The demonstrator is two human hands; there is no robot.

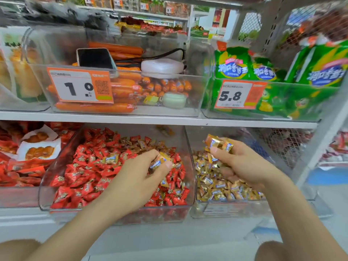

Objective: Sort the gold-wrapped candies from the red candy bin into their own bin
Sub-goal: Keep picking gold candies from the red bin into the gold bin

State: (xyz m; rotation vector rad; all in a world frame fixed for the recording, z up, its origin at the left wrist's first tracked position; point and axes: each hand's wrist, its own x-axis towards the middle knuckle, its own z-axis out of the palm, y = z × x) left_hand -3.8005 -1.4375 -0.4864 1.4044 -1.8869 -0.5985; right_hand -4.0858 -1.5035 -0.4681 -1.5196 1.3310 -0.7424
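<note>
A clear bin of red candies (84, 166) sits on the lower shelf, with a few gold-wrapped ones mixed in, such as one gold candy (111, 159) near its middle. My left hand (145, 172) is inside this bin and pinches a gold candy (159, 160) between thumb and fingers. To its right stands a clear bin of gold candies (222, 191). My right hand (243, 161) hovers over that bin and grips a small bunch of gold candies (218, 143).
The upper shelf holds a bin of orange sausages (128, 89) with a phone (95, 58) lying on top, and green snack bags (263, 72) at the right. Red packets (28, 157) fill the left bin. A metal mesh upright (316, 144) borders the right side.
</note>
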